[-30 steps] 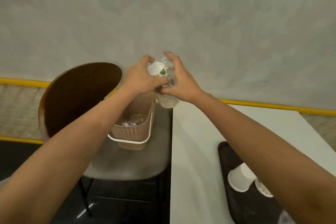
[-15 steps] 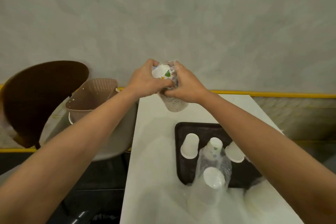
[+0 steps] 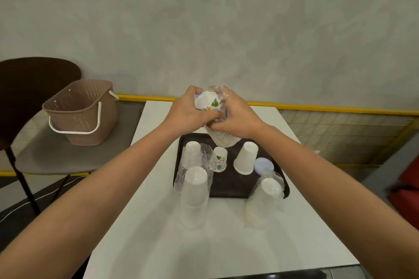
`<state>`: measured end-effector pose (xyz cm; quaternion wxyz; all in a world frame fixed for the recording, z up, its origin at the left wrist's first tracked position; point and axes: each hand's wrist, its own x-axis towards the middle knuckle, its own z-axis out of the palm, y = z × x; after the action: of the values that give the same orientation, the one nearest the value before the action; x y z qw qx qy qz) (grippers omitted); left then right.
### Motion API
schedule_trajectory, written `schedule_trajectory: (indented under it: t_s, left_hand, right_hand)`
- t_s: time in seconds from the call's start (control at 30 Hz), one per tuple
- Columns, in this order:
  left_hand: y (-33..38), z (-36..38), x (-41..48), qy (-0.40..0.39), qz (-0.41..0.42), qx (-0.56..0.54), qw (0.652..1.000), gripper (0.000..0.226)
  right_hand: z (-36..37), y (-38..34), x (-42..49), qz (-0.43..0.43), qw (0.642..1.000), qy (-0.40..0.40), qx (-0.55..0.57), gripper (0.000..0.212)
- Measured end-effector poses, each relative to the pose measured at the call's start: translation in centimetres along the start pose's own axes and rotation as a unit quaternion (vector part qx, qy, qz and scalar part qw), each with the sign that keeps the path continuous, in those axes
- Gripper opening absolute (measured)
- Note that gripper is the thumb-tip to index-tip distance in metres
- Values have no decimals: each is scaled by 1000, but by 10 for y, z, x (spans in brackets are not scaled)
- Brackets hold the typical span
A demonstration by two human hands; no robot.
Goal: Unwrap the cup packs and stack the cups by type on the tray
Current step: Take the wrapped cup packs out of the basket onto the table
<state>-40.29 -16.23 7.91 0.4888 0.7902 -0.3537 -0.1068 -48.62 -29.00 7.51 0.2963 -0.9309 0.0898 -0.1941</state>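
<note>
Both hands on the printed cup pack (image 3: 223, 138), held above the far edge of the tray (image 3: 229, 186). Long axis near upright, closed end up, tipped toward the camera. The left hand (image 3: 188, 111) curls round that top end. The right hand (image 3: 235, 115) grips the wrapped side just beside it. Any pull likely runs along that axis.

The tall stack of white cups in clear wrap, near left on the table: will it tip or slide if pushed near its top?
It probably tips: the wrapped stack of white cups stands tall on a small base on the white table. Likely light, being disposable cups. Its loose wrap may slip when gripped.
</note>
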Motion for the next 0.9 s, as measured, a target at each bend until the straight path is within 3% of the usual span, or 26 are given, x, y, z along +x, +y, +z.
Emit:
schedule_trajectory:
  t_s: [0.2, 0.37, 0.73, 0.9]
  left_hand:
    - [6, 21, -17, -39, 14, 52, 998, 57]
    - [-4, 43, -25, -101, -22, 93, 990, 62]
    - [-14, 105, -44, -183, -37, 224, 957, 75]
    - [-35, 139, -63, -207, -48, 262, 941, 73]
  right_hand:
    - [-3, 9, -37, 47, 999, 0, 27, 78]
    - [1, 25, -58, 89, 995, -48, 25, 81]
    - [-7, 62, -80, 148, 948, -278, -38, 91]
    - [-3, 74, -83, 151, 904, -379, -131, 75]
